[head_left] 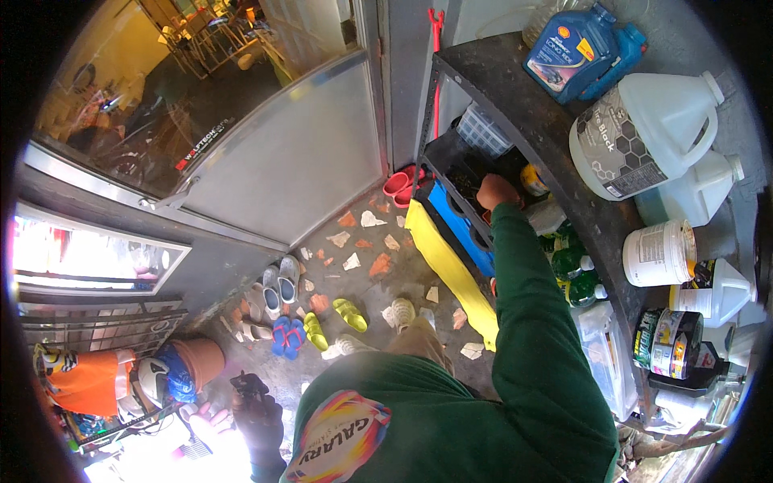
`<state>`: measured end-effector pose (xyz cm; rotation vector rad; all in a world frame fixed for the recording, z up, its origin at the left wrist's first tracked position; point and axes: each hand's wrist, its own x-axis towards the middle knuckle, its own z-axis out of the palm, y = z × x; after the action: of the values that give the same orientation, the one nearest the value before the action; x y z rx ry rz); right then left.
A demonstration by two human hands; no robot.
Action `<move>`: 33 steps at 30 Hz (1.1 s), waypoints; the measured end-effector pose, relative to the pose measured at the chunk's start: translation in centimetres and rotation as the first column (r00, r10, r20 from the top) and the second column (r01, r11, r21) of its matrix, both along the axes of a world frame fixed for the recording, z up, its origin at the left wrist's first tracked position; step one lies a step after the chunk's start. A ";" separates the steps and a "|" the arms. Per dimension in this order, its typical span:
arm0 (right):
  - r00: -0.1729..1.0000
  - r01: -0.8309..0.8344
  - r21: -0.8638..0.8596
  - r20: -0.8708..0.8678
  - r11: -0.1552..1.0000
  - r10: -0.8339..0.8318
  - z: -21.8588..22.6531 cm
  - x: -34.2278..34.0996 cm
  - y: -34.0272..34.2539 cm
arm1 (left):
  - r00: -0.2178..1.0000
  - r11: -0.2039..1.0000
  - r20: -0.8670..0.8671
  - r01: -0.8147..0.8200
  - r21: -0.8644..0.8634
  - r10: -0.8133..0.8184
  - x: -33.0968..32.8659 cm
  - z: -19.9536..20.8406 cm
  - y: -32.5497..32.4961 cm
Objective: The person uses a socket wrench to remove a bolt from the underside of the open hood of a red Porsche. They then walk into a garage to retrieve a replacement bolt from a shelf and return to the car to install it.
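My right hand [498, 191] reaches into the shelf rack at the right, over a black bin [448, 161] on an upper level. Its fingers point down into the bin and are hidden, so I cannot tell what they touch. Next to it stands a small yellow-labelled container [533, 180], and a clear plastic basket [483, 133] lies farther back. At the lower left, my left hand [262, 423] is dark against bright light. Its fingers are curled around a small black object [250, 384] whose kind I cannot make out.
Jugs and bottles, including a large white jug [620, 145], crowd the black shelf top [555, 121]. A yellow cloth [447, 270] and a blue cloth [460, 225] hang in front. Slippers [350, 315] lie on the floor before a glass-and-metal door [298, 153]. A clay pot [199, 362] stands left.
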<state>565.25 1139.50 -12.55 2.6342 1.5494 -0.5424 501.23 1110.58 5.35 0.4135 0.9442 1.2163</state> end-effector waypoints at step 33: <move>-0.124 0.729 -0.007 -0.985 0.684 0.122 7.4 -5.9 -7.0 | 0.985 0.999 -0.170 -0.017 0.030 0.021 5.9 2.4 3.3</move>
<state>559.39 1132.53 -5.20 3.0210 0.8351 -3.2782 507.13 1113.87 7.70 0.5391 1.0803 1.2270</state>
